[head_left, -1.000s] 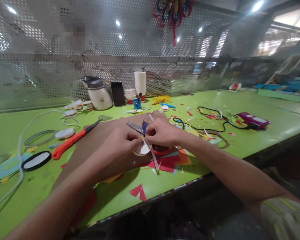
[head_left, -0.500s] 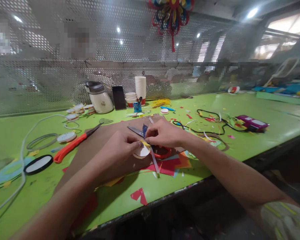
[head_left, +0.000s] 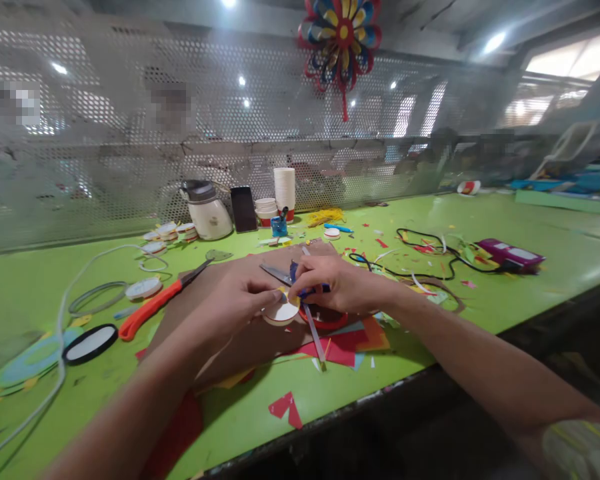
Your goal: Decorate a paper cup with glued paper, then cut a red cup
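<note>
My left hand (head_left: 235, 303) pinches a small white paper disc (head_left: 281, 312) with a yellow bit at its top edge, just above a brown cardboard sheet (head_left: 215, 280). My right hand (head_left: 330, 283) meets it from the right, fingers closed on a blue paper strip (head_left: 314, 289) at the disc's top. A pale strip (head_left: 315, 333) hangs down from between the hands. Under my right hand sits a red ring (head_left: 325, 320), and grey scissor blades (head_left: 276, 273) lie just behind the fingers.
Orange-handled scissors (head_left: 153, 307) lie left on the green table (head_left: 480, 300), with tape rolls (head_left: 143, 288), a black-rimmed disc (head_left: 90, 343) and a white cord (head_left: 60, 320). At the back stand a jug (head_left: 207, 210), phone (head_left: 243, 208) and cup stack (head_left: 284, 190). Black cable (head_left: 430, 257) and a purple device (head_left: 513, 255) lie right. Red paper scraps (head_left: 287, 408) lie near the front edge.
The view has tilted upward, showing more of the hanging pinwheel. My hands stay together on the disc; my right fingers have shifted along the blue strip at its top.
</note>
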### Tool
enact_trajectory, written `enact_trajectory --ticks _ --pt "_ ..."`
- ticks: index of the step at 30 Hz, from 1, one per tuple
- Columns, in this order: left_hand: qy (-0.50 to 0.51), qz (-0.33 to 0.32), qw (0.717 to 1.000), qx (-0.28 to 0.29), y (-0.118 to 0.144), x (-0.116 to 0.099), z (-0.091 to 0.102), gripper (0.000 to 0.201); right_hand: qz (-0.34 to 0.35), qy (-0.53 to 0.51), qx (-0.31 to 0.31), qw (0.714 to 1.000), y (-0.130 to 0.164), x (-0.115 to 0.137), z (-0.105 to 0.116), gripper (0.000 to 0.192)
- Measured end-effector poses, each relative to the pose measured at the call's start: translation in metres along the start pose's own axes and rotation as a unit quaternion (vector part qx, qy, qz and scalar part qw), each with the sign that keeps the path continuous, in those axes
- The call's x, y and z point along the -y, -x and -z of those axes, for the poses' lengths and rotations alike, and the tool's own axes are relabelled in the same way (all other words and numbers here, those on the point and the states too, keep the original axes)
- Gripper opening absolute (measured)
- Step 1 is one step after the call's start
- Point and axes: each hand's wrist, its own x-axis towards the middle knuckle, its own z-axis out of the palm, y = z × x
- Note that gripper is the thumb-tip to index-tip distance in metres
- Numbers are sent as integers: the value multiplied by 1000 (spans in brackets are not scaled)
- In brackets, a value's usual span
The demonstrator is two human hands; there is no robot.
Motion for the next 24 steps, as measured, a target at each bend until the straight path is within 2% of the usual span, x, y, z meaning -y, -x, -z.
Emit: enact_trajectory --ticks 5,8,16,24 --pt "78 35 995 47 -1 4 4 28 39 2 -57 998 -2 -2 -6 12" --pt "115 39 990 65 -2 7 5 26 53 -5 -74 996 -1 -2 -4 11" --pt "145 41 986 65 -2 11 8 21 95 3 -51 994 1 5 6 13" --pt "115 4 989 92 -1 6 9 20 108 -7 -51 993 3 7 7 16"
